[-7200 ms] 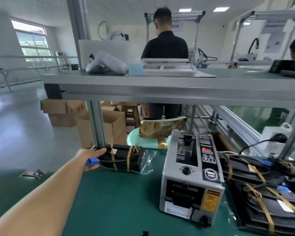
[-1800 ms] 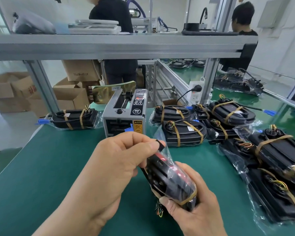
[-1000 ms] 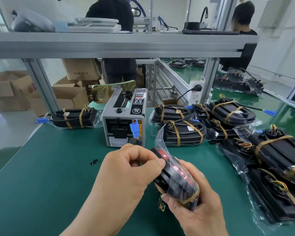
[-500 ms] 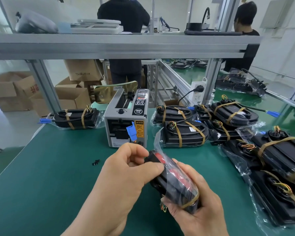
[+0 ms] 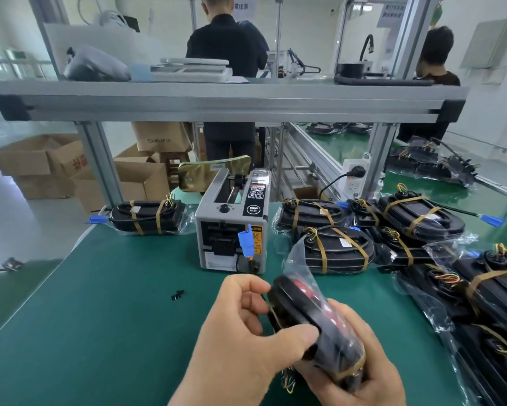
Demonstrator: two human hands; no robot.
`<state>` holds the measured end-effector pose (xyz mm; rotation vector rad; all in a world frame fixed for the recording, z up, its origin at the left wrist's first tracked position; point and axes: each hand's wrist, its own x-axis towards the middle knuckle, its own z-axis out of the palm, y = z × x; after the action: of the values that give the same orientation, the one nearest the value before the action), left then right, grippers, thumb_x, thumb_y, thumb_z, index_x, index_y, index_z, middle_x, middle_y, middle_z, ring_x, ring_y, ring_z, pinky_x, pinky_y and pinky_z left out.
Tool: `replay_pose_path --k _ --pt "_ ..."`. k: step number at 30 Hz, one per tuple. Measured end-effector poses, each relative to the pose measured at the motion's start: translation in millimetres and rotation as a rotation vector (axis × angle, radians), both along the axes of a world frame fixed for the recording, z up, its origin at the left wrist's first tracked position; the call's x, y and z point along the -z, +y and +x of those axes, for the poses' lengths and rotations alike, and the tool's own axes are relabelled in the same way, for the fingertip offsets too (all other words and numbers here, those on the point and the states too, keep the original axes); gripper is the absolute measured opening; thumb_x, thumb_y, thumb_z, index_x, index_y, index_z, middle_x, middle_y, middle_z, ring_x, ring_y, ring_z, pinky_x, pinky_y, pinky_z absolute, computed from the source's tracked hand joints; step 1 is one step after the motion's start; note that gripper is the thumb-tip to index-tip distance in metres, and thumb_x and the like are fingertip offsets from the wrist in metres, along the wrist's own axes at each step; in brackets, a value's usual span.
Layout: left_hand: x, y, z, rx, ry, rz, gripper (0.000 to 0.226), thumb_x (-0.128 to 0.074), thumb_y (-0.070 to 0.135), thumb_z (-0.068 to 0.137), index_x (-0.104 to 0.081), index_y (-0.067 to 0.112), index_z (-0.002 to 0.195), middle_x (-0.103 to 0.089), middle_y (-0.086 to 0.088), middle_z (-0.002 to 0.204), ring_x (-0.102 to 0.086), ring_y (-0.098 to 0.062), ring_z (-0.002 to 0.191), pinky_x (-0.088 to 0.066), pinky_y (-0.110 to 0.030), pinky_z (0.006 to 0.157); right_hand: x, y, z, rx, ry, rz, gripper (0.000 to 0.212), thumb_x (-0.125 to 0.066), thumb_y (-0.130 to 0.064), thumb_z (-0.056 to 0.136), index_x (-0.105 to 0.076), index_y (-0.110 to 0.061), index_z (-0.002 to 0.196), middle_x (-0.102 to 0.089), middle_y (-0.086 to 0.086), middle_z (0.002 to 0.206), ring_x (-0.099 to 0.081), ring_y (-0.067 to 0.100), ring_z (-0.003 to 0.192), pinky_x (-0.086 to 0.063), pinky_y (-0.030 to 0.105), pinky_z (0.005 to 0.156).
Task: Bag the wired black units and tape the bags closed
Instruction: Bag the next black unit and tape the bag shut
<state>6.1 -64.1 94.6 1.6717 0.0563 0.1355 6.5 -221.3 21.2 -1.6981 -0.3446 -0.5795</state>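
Both hands, left (image 5: 246, 332) and right (image 5: 360, 373), grip a bagged black unit (image 5: 313, 315) above the green surface (image 5: 99, 317), near the tape dispenser (image 5: 231, 227).

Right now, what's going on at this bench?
A person is bagging a black unit above the green bench. The left grip holds its upper end and the right grip holds it from below. The bag's mouth sticks up loose, apparently not taped yet. The tape dispenser stands just behind, a blue plug hanging in front of it. One bagged unit lies to its left; others are piled at right.
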Motion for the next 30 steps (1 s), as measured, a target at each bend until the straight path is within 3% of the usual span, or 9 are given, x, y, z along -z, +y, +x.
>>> replay_pose_path --k 3,6,9,12,16,19,22,28,30 --pt "9.5 18.2 4.0 -0.075 -0.073 0.109 0.071 -0.073 0.065 0.035 -0.056 0.049 0.102 -0.059 0.032 0.098 -0.055 0.004 0.083 -0.042 -0.021 0.072 -0.5 -5.1 3.3 -0.114 0.171 0.213 0.086 -0.101 -0.039 0.031 -0.075 -0.018 0.11 -0.075 -0.005 0.107 -0.073 0.011 0.094 -0.061 0.028 0.072" --pt "15.0 34.8 15.9 0.071 -0.056 0.244 0.086 -0.071 0.072 0.042 -0.047 0.049 0.121 -0.052 0.043 0.119 -0.048 0.016 0.115 -0.042 -0.019 0.092 -1.1 -12.0 5.9 -0.14 0.204 0.329 0.09 -0.086 0.007 0.031 -0.068 -0.015 0.116 -0.077 0.0 0.104 -0.074 0.013 0.093 -0.058 0.019 0.069" --pt "11.9 39.4 25.4 0.343 0.027 0.258 0.079 -0.081 0.059 0.053 -0.046 0.059 0.124 -0.06 0.033 0.124 -0.05 0.009 0.124 -0.037 -0.032 0.109 6.6 -6.8 5.2 -0.292 0.263 0.465 0.096 -0.08 0.007 0.035 -0.057 -0.006 0.127 -0.074 0.019 0.105 -0.073 0.034 0.096 -0.06 0.031 0.071" --pt "10.3 42.5 29.0 0.424 0.016 0.162 0.083 -0.087 0.034 0.058 -0.048 0.043 0.131 -0.069 0.016 0.119 -0.063 -0.003 0.114 -0.047 -0.029 0.101 8.4 -7.4 12.2 -0.451 0.22 0.559 0.093 -0.081 -0.002 0.038 -0.059 -0.009 0.128 -0.071 0.024 0.111 -0.07 0.039 0.102 -0.06 0.035 0.076" --pt "12.4 46.5 27.5 0.37 -0.092 0.132 0.077 -0.09 0.026 0.052 -0.059 0.047 0.119 -0.071 0.017 0.114 -0.067 -0.002 0.106 -0.048 -0.008 0.085 -12.7 -22.2 22.5 -0.742 0.267 0.371 0.077 -0.073 -0.002 0.069 -0.051 -0.02 0.14 -0.059 0.011 0.139 -0.054 0.028 0.13 -0.047 0.029 0.101" --pt "10.1 53.8 27.9 0.309 -0.123 0.291 0.08 -0.089 0.039 0.047 -0.054 0.063 0.115 -0.068 0.024 0.118 -0.061 0.002 0.114 -0.049 -0.021 0.095 -20.8 -46.0 25.9 -0.724 0.395 0.312 0.089 -0.088 -0.038 0.068 -0.045 -0.023 0.144 -0.049 0.011 0.149 -0.045 0.03 0.138 -0.041 0.035 0.109" --pt "5.6 56.5 29.7 0.296 -0.11 0.461 0.084 -0.084 0.049 0.047 -0.046 0.065 0.12 -0.063 0.033 0.117 -0.059 0.009 0.111 -0.046 -0.029 0.097 -24.3 -48.6 28.2 -0.661 0.448 0.195 0.09 -0.088 -0.047 0.065 -0.048 -0.023 0.142 -0.053 0.005 0.146 -0.047 0.026 0.137 -0.038 0.045 0.113" --pt "3.9 54.0 37.1 0.297 -0.177 0.633 0.085 -0.091 0.026 0.061 -0.043 0.066 0.118 -0.059 0.039 0.114 -0.053 0.017 0.11 -0.04 -0.003 0.087 -31.0 -31.1 32.5 -0.67 0.502 0.001 0.051 -0.072 -0.009 0.086 -0.06 -0.028 0.132 -0.066 -0.001 0.13 -0.061 0.018 0.123 -0.046 0.022 0.098" --pt "5.2 51.8 38.9 0.289 -0.213 0.712 0.076 -0.088 0.025 0.066 -0.048 0.062 0.119 -0.055 0.041 0.117 -0.05 0.016 0.114 -0.04 -0.009 0.094 -23.5 -28.6 34.0 -0.609 0.485 0.028 0.049 -0.07 -0.003 0.085 -0.061 -0.019 0.131 -0.067 0.003 0.128 -0.062 0.02 0.121 -0.047 0.023 0.098"
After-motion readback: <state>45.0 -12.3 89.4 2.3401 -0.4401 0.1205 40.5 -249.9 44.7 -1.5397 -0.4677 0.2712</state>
